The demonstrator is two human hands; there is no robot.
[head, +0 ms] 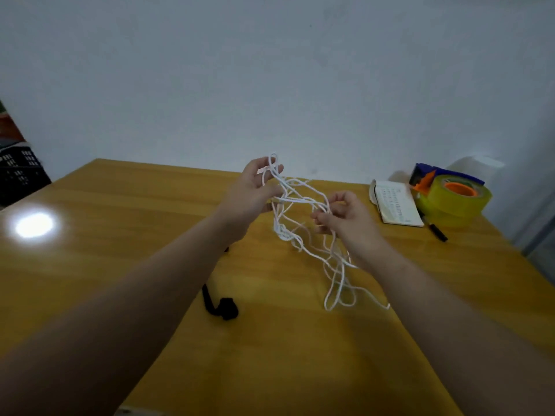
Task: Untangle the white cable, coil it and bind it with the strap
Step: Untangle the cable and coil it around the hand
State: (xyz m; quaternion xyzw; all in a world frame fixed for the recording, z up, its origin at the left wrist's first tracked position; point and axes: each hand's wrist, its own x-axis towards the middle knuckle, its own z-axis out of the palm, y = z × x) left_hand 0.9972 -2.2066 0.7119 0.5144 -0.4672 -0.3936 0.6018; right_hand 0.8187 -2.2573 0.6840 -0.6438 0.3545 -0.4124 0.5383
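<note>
Untangling cable (pixel 282 232), barely begun: loops hooked in curled fingers of left hand (pixel 252 193), strands pinched by right hand (pixel 348 217); coiling, binding with strap (pixel 225 307) pending.

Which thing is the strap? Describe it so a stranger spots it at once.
Start at the yellow wooden table and look at its near middle, just beside the left forearm. The strap lies there, left of the dangling white cable. It is the only soft black band, partly rolled at one end.
</note>
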